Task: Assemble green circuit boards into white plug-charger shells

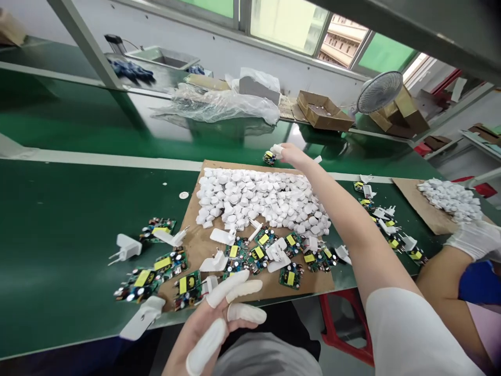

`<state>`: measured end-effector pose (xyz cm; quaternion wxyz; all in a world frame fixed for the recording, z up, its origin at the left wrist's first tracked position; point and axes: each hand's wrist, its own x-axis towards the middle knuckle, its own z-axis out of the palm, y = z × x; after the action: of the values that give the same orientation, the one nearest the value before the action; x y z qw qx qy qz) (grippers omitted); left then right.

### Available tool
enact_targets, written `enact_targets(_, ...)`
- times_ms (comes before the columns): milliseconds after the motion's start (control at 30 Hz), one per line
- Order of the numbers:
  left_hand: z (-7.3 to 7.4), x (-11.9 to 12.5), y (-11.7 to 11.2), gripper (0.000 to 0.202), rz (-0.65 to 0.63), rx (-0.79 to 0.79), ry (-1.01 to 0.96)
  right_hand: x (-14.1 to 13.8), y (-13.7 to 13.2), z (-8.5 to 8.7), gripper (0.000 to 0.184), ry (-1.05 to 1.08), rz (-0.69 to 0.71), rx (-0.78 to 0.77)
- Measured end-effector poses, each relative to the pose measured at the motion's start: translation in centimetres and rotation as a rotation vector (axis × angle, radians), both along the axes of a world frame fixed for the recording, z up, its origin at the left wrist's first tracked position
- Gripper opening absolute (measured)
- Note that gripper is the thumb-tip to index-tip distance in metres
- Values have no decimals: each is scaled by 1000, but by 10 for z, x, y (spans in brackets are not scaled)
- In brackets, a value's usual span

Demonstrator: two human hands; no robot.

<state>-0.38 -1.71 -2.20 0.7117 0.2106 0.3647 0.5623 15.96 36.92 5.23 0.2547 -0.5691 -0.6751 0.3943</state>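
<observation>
My left hand (219, 318) hovers at the near edge of the green bench, fingers spread and capped with white finger cots, holding nothing. It is nearest to the circuit boards (188, 287) and a white charger shell (143, 317). My right arm reaches across a cardboard sheet (195, 245) heaped with white plastic caps (262, 201). At the far edge of that sheet my right hand (287, 153) has its white-tipped fingers bunched together, right beside a small circuit board (269, 157). What the fingers grip is hidden.
Green boards with yellow parts and white plug shells (126, 249) lie scattered along the bench front. A co-worker's white-gloved hand (472, 237) rests at the right by a second cap pile (450, 198). Behind are plastic sheeting (219, 107), cardboard boxes (324, 112) and a fan (379, 91).
</observation>
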Motion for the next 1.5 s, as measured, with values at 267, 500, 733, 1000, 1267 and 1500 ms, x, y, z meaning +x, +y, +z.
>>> enact_targets(267,32,11,7,37,-106,-80,91,85,-146,31,34,-131,384,315)
enact_targets(500,23,21,5,43,-112,-150,252,106,-228,-14,53,-658,741,445)
enact_targets(733,19,24,-2,41,-80,-92,334,98,-215,-20,52,-795,780,390)
enact_targets(1000,11,40,-2,64,276,187,678,83,-255,10,46,185,649,-44)
enact_targets(1267,10,26,14,30,399,-73,576,76,-206,-6,24,34,383,135)
enact_targets(1500,15,27,26,38,289,-192,163,102,-136,-29,33,-806,237,568)
